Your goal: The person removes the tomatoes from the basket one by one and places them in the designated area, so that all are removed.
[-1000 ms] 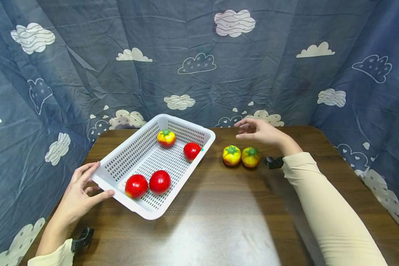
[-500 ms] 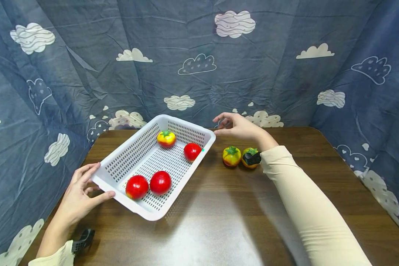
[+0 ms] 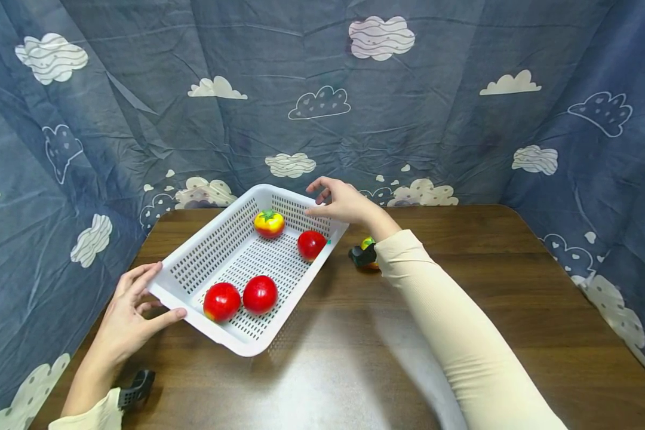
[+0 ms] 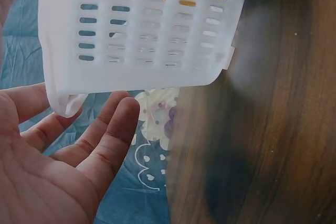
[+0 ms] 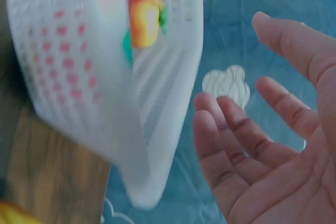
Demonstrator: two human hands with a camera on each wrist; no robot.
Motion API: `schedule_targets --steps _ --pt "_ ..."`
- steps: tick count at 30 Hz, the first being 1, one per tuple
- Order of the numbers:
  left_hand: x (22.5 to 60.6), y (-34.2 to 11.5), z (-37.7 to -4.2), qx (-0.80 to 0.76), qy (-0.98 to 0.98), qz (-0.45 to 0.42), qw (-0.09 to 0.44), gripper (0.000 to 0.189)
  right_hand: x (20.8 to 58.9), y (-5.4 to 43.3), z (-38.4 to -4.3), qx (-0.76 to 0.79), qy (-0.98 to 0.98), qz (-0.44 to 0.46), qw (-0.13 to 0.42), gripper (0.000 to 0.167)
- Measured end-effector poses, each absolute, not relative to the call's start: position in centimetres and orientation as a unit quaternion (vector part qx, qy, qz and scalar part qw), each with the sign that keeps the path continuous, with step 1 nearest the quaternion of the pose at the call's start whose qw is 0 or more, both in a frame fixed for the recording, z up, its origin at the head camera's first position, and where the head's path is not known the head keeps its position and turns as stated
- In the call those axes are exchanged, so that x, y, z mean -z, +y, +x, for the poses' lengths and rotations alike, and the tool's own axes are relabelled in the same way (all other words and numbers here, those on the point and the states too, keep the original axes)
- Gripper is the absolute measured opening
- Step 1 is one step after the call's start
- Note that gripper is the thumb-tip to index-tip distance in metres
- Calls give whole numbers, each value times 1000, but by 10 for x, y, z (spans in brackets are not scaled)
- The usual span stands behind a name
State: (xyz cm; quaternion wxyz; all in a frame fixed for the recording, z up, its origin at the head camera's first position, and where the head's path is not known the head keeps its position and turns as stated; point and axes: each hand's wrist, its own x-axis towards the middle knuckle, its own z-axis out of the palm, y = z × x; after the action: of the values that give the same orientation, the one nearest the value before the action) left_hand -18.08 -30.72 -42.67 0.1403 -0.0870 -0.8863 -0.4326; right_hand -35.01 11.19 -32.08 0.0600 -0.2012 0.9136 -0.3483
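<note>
A white perforated plastic basket (image 3: 247, 254) stands at an angle on the left side of the table. My left hand (image 3: 120, 328) grips its near left corner, thumb along the front rim and fingers at the side. In it lie a yellow-red tomato (image 3: 269, 225) with a green leafy top, a red round fruit (image 3: 311, 245) by the right wall, and two more red round fruits (image 3: 260, 294) near the front. My right hand (image 3: 344, 203), fingers loosely bent and holding nothing, is over the far right corner; the right wrist view shows it apart from the rim.
Right of the basket, a yellow-red tomato (image 3: 368, 242) on the wooden table (image 3: 494, 269) is mostly hidden by the black wrist strap (image 3: 362, 257). A second one there is covered by my right sleeve (image 3: 435, 304). A blue cloud-patterned curtain (image 3: 322, 143) hangs around the table's back and sides.
My right hand has moved left from above the two tomatoes on the table to the basket's far right corner. My left hand and the basket have barely moved.
</note>
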Motion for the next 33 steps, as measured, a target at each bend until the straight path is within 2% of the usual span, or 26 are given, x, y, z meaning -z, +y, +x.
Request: schedule_targets --steps 8,21,33 --pt "428 -307 -180 434 -886 -85 140 101 330 73 -357 344 918 -181 82 64" --pt "429 -309 -181 435 -888 -75 130 102 346 32 -364 353 911 -179 117 66" --pt "429 -311 -181 428 -892 -76 126 103 363 15 -375 346 902 -177 186 76"
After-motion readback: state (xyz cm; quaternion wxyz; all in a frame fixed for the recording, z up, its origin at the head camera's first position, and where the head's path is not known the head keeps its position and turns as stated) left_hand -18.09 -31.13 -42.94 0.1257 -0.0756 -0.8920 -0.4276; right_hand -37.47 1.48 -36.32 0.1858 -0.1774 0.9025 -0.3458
